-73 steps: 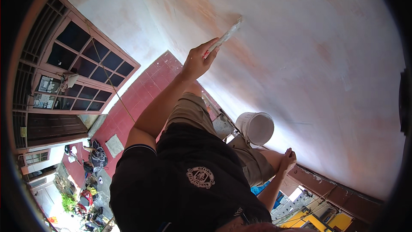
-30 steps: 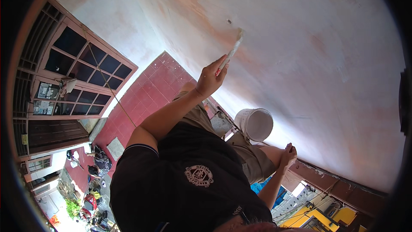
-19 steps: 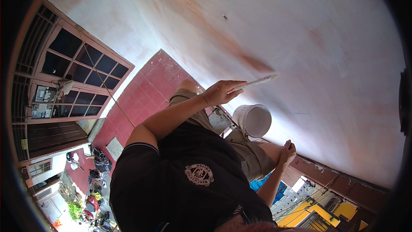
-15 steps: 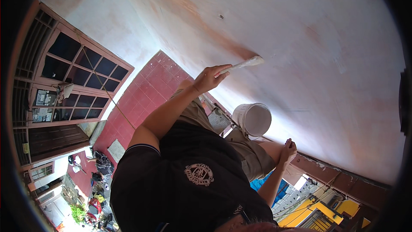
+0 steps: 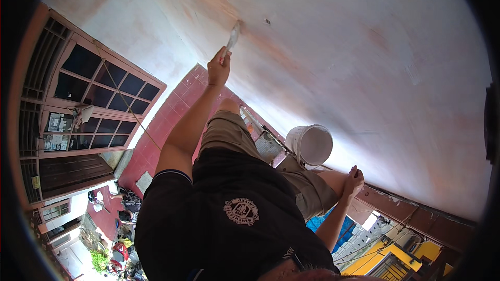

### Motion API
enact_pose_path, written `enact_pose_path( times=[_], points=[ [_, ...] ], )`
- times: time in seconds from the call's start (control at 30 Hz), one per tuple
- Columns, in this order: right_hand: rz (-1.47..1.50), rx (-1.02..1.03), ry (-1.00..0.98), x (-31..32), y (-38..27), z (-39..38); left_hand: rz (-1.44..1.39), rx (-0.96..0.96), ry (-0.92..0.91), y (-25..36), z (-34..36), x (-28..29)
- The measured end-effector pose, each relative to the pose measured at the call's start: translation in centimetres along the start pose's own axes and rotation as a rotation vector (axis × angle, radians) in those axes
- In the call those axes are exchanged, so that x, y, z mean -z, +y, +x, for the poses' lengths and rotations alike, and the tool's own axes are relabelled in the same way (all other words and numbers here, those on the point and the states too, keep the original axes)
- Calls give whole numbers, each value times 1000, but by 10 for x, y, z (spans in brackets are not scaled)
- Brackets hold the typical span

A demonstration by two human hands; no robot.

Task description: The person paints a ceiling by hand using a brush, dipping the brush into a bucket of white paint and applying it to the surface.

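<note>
Left hand (image 5: 219,68): we are clamping its fingers around the brush (image 5: 232,39).
Brush: we are raising it above the hand, its tip apparently touching the patchy wall (image 5: 375,88).
Right hand (image 5: 354,181): we are curling its fingers near the leg (image 5: 329,181); we cannot tell whether it is gripping anything.
Bucket (image 5: 316,147): it is opening toward us, between wall and leg.
Risks: our outstretched reach could be loosening the grip, dropping the brush; a shifting leg could be tipping the bucket.
</note>
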State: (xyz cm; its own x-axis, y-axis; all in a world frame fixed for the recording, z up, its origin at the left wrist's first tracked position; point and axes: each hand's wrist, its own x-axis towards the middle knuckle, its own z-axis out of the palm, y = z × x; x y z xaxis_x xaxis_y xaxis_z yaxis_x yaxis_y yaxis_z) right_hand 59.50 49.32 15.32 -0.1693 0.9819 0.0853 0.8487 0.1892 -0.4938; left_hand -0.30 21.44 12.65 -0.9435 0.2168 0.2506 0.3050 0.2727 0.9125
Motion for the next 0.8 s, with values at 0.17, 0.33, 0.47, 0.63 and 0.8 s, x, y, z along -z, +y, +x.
enact_pose_path(
  times=[0.17, 0.33, 0.47, 0.63, 0.8],
  points=[
    [-8, -14, 9, -3, 10, -1, -73, -201, -159, 70, -95, -50],
    [-25, -76, 18, 1, 14, -7, -174, -209, -459, 124, -158, -56],
    [-69, -77, 19, 8, -2, -6, -228, -182, -713, 151, -179, -57],
    [-38, -62, 7, 14, -17, -2, -199, -61, -949, 170, -200, -80],
    [-27, -132, 41, 23, -13, -6, -213, 108, -1156, 176, -229, -135]
  ],
)
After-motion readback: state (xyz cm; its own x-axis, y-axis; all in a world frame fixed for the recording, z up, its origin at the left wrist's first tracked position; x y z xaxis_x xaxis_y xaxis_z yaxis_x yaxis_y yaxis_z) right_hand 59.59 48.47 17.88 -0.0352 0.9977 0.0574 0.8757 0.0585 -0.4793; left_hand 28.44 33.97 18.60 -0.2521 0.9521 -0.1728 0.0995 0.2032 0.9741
